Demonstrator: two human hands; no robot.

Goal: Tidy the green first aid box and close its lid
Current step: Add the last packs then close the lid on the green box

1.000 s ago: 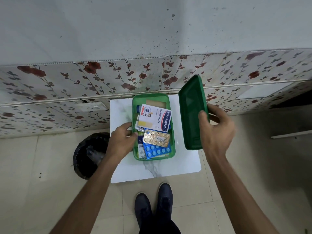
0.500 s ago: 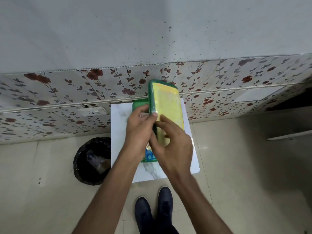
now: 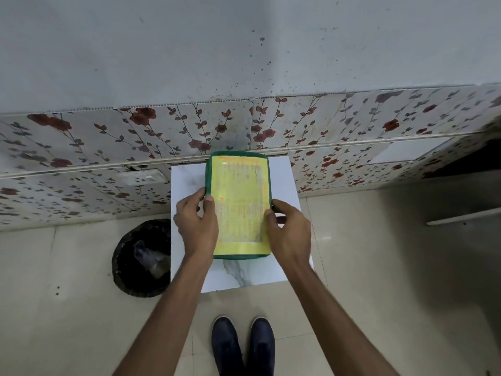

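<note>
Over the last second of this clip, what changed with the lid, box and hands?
The lid, held off to the right by the right hand, swung over onto the green box, hiding the contents. The left hand moved from the box's rim to the lid's left edge. Table and bin stayed put.

**Plastic, paper, polished stone**

The lid [image 3: 209,169] looks like matt green plastic, faced with a yellow paper label [image 3: 240,204] under a slightly glossy film. The table top [image 3: 187,180] is smooth, white, marble-veined. Floor tiles [image 3: 379,267] are glossy beige. The bin liner [image 3: 141,256] is shiny black plastic.
</note>
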